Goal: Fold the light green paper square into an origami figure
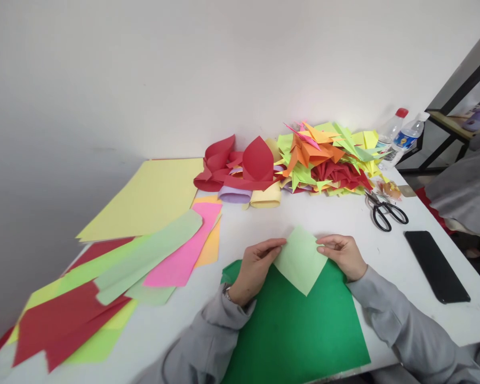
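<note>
A light green square of paper is held up cornerwise between my two hands, one corner pointing toward me. My left hand pinches its left corner between thumb and fingers. At the opposite corner, my right hand grips the paper the same way. Beneath the square lies a large dark green sheet, reaching to the table's front edge. Faint crease lines may run across the light green paper, but I cannot make them out clearly.
Coloured paper strips and a yellow sheet cover the left side. Red rolled paper and folded paper shapes pile against the wall. Scissors, a black phone and two bottles are at right.
</note>
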Demonstrator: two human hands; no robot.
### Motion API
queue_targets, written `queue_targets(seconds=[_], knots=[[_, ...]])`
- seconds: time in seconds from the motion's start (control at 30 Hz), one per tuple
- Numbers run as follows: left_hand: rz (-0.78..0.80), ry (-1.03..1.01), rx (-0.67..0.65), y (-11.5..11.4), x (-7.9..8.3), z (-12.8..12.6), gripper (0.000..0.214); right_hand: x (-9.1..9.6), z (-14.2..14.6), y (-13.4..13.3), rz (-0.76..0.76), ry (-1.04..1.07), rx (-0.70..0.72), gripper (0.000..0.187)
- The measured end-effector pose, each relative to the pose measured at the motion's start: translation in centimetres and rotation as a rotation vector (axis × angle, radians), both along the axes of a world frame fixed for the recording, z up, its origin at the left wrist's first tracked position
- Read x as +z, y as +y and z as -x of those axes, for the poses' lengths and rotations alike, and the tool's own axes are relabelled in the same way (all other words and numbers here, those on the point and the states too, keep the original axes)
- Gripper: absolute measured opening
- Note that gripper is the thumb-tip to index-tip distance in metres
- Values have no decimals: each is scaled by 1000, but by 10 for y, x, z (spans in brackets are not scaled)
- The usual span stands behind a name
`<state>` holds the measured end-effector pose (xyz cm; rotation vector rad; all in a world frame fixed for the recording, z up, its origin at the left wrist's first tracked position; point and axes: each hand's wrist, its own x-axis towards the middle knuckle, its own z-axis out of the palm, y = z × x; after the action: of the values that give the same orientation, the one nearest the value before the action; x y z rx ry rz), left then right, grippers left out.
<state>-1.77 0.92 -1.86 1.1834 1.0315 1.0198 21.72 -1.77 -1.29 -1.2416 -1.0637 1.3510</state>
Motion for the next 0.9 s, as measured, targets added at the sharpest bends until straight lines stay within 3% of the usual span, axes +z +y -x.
queue_targets(seconds=[0.1, 0.2, 0.37, 0.47, 0.6, 0.77, 0.9], knots=[[-2, -30, -12, 1, 3, 0, 33, 0, 0, 1, -23, -11, -52, 29], [-138, 2, 2, -1, 5, -2, 41, 1, 0, 1, -46, -13, -108, 32], [-652, 312, 44, -9, 8, -5, 40, 1, 1, 0, -59, 24, -75, 37], [-859, 394, -137, -12, 9, -6, 32, 1, 2, -1, -71, 28, -30, 38], [-901, 406, -307, -13, 6, -7, 35, -1, 5, -1, -89, 8, 4, 40], [-865, 491, -338, -12, 1, -8, 19, -5, 6, -2, -127, -57, 24, 42], [-821, 433, -354, -9, 0, -7, 17, -9, 3, -3, -176, -158, 33, 39]])
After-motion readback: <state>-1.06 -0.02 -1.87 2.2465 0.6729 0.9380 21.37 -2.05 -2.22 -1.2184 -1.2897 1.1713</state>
